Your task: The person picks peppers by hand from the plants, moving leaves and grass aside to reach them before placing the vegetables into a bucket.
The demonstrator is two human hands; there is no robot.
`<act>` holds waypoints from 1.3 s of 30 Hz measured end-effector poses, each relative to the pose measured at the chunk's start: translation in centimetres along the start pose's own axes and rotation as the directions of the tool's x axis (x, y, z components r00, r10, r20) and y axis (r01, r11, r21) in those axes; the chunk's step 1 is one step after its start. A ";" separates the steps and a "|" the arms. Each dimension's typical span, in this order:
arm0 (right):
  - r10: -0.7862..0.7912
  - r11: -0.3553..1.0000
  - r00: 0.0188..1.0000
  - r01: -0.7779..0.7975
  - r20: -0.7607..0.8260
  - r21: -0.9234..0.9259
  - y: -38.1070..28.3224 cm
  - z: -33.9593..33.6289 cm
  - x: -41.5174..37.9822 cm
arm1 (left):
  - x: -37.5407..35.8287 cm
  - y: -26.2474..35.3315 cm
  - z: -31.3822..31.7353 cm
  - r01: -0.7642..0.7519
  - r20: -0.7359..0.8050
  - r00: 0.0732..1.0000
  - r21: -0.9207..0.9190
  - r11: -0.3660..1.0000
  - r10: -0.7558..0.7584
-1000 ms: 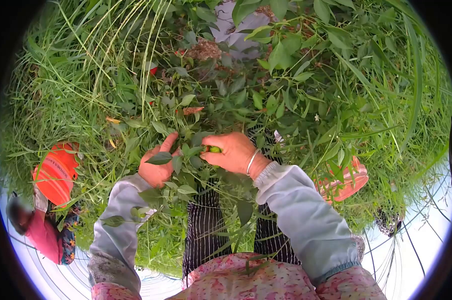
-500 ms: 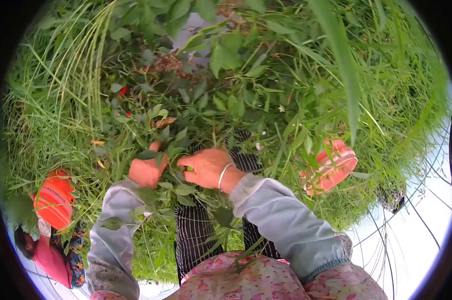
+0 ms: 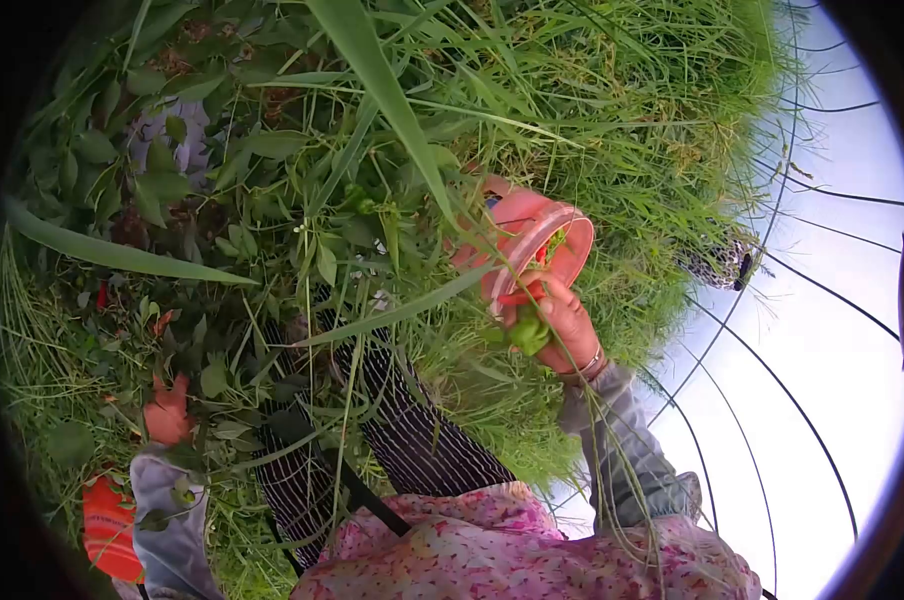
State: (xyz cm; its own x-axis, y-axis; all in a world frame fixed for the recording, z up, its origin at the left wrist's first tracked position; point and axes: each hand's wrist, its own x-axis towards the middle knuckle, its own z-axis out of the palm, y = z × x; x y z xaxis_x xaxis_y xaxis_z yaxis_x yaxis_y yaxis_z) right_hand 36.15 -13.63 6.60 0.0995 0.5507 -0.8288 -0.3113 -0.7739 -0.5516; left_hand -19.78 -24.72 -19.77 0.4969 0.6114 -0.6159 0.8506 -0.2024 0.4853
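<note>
My right hand (image 3: 564,325) is closed around peppers at the mouth of a pinkish-orange bucket (image 3: 578,216). A green pepper (image 3: 532,335) shows below its fingers, and a red pepper (image 3: 520,295) lies by the fingertips near the rim. Inside the bucket, bits of green and red produce (image 3: 550,246) are visible. Over on the left, my left hand (image 3: 169,412) is among the leaves of a pepper plant (image 3: 212,378), two fingers apart and the others partly hidden. I see nothing held in it.
Long grass blades (image 3: 382,90) cross in front of the view. A red pepper (image 3: 102,295) shows among leaves at the left. Another person's orange headwear (image 3: 109,525) is at lower left. A dark patterned object (image 3: 720,262) sits by the grass edge at right.
My right hand has left the plant and moved right to the bucket with peppers in it. My left hand stays in the foliage. The view has turned right, bringing the bucket nearer the middle.
</note>
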 end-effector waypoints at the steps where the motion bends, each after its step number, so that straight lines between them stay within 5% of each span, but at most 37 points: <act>1: 0.069 0.996 0.981 -0.080 -0.180 -0.051 0.4 -3.4 0.0 | 0.1 0.3 -0.2 0.012 -0.006 1.000 0.019 1.000 -0.012; 4: 0.093 0.895 0.831 -0.311 -0.548 -0.319 3.9 -13.9 0.4 | 1.8 5.1 -5.7 0.028 0.013 0.999 0.138 0.990 -0.031; 5: 0.127 0.834 0.743 -0.438 -0.657 -0.335 4.4 -15.6 0.6 | 1.8 4.8 -5.6 0.012 0.003 1.000 0.162 0.987 -0.013; 8: 0.112 0.853 0.524 -0.487 -0.844 -0.189 6.8 -19.4 1.5 | 0.9 4.0 -5.0 0.006 0.000 1.000 0.189 0.982 -0.006; 13: 0.043 0.967 0.614 -0.223 -0.788 -0.122 9.0 -21.6 1.9 | 1.8 6.1 -6.9 0.050 0.064 0.996 0.113 0.992 -0.058; 15: -0.074 0.928 0.800 -0.164 -0.596 -0.335 7.8 -18.0 1.9 | 1.8 6.9 -6.7 0.053 0.062 0.996 0.193 0.980 -0.066; 17: 0.182 0.918 0.842 -0.331 -0.508 -0.219 4.9 -10.1 2.2 | 2.1 7.8 -7.3 0.080 0.062 0.994 0.193 0.978 -0.094; 19: 0.282 0.841 0.933 -0.352 -0.222 -0.411 4.4 -4.5 2.0 | 2.1 7.7 -7.5 0.063 0.039 0.997 0.179 0.982 -0.071; 21: 0.324 0.834 0.940 -0.232 0.105 -0.501 2.9 4.2 3.1 | 1.7 7.8 -7.7 0.074 0.079 0.993 0.134 0.988 -0.085; 23: 0.559 0.820 0.823 -0.531 0.100 -0.213 3.7 10.5 6.2 | 1.3 7.7 -7.3 0.062 0.024 0.998 0.133 0.989 -0.066; 25: 0.375 0.852 0.810 -0.110 0.451 -0.511 5.5 15.9 10.2 | 0.9 7.4 -7.0 0.068 0.010 0.998 0.064 0.996 -0.069; 26: 0.290 0.945 0.824 -0.166 0.487 -0.281 7.7 18.5 11.6 | 0.8 7.5 -6.9 0.162 0.032 0.987 -0.053 0.985 -0.160; 28: 0.025 0.648 0.735 0.504 0.677 -0.571 10.6 22.6 14.9 | 0.3 7.5 -7.3 0.261 0.072 0.965 -0.177 0.949 -0.252; 29: 0.140 0.958 0.743 0.065 0.655 -0.278 15.3 22.0 16.7 | -0.2 7.0 -7.1 0.185 0.027 0.983 -0.104 0.977 -0.183; 30: 0.300 0.791 0.739 0.161 0.603 -0.590 15.9 23.3 17.7 | -0.7 6.5 -6.9 0.113 -0.018 0.993 -0.023 0.993 -0.113; 31: 0.457 0.461 0.712 0.323 0.533 -0.827 16.4 24.6 18.6 | -0.8 5.9 -6.3 0.186 -0.034 0.981 -0.149 0.971 -0.193; 32: 0.596 0.129 0.666 0.472 0.449 -0.872 17.0 25.9 19.6 | -1.0 5.4 -5.4 0.252 -0.039 0.961 -0.276 0.927 -0.273; 33: 0.728 -0.289 0.601 0.705 0.330 -0.647 16.8 27.1 19.5 | -0.5 6.3 -7.6 0.436 0.157 0.895 -0.502 0.747 -0.417; 34: 0.719 -0.313 0.618 0.697 0.319 -0.645 17.5 26.8 19.2 | 0.1 7.1 -9.7 0.612 0.343 0.772 -0.628 0.480 -0.535; 39: 0.561 -0.338 0.710 0.665 0.425 -0.666 18.4 26.5 19.2 | -1.2 6.1 -8.4 0.317 0.018 0.928 -0.567 0.760 -0.373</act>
State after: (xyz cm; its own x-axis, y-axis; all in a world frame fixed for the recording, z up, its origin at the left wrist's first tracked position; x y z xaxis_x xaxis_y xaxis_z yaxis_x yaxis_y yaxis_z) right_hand 7.31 -8.97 -16.97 -0.5058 0.0902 -0.8579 0.8007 0.4194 -0.4279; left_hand -16.64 -20.24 -10.88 0.1470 0.6286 -0.7637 0.7064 0.4738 0.5259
